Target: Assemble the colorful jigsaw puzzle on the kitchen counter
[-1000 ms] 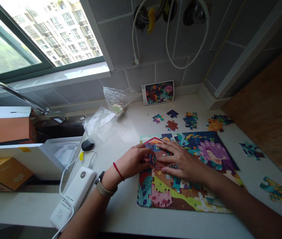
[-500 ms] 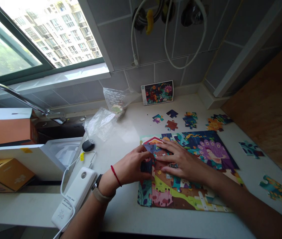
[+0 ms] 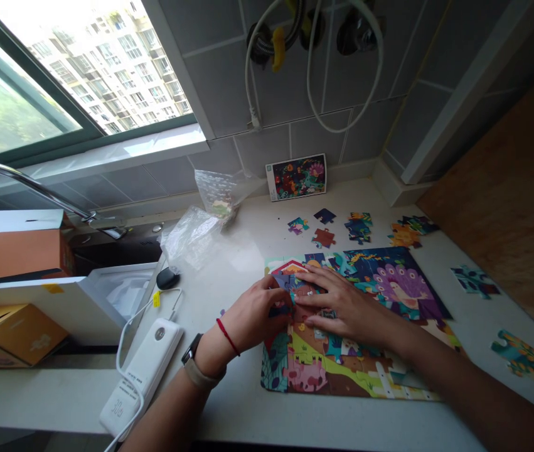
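Note:
A partly assembled jigsaw puzzle (image 3: 403, 285) with a purple peacock, a pink pig and a white fence lies on the counter. My left hand (image 3: 258, 314), with a red cord and a watch at the wrist, is at its left side. Thumb and forefinger pinch at a dark puzzle piece (image 3: 279, 306) there, mostly covered by the fingers. My right hand (image 3: 342, 304) rests flat across the puzzle's middle, fingers spread and holding nothing. The red roof section (image 3: 290, 267) shows just beyond the fingertips.
Loose pieces lie behind the puzzle, such as a brown piece (image 3: 324, 237), and to its right, a teal piece (image 3: 523, 358). A picture card (image 3: 297, 177) leans on the wall. Left are plastic bags (image 3: 191, 235), a white power bank (image 3: 142, 380), boxes (image 3: 17, 257) and a faucet (image 3: 36, 188).
My left hand has shifted slightly right, and its thumb has moved up closer to the forefinger. The right hand stays flat in place on the puzzle.

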Demonstrator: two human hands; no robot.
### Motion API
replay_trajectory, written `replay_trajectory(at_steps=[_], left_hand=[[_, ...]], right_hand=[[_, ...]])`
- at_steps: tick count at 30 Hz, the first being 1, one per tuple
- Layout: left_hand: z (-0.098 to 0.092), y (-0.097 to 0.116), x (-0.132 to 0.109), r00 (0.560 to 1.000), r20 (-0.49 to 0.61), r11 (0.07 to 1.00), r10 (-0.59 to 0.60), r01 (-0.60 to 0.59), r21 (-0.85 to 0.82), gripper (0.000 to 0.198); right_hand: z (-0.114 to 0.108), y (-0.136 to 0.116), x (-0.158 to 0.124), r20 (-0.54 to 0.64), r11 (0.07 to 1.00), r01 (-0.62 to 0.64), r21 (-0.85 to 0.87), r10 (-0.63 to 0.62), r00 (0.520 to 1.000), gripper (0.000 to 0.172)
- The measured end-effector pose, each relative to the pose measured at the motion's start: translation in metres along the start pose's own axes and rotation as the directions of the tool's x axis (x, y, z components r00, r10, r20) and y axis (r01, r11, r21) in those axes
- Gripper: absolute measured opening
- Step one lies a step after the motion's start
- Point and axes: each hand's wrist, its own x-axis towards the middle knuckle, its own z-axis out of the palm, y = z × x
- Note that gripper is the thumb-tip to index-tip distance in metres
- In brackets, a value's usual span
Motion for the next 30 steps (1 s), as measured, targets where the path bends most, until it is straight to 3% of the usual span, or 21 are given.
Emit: replay_trajectory(at_steps=[7,16,30], left_hand=[[0.012,0.003,0.002,0.993,-0.113,0.999,-0.023,0.026,0.026,0.013],[0.015,-0.003,0.004,0.990,-0.085,0.971,0.117,-0.095,0.220,0.006],[0.017,-0.004,0.003,0.980,-0.130,0.974,0.153,-0.127,0.187,0.004]], right_hand=[[0.002,0.001,-0.001,-0.037,0.999,0.029,0.021,-0.028,0.999,0.036],[0.002,0.001,0.000,-0.023,0.998,0.045,-0.034,-0.045,0.999,0.036],[0.001,0.001,-0.001,-0.003,1.000,0.018,-0.017,-0.018,1.000,0.034]])
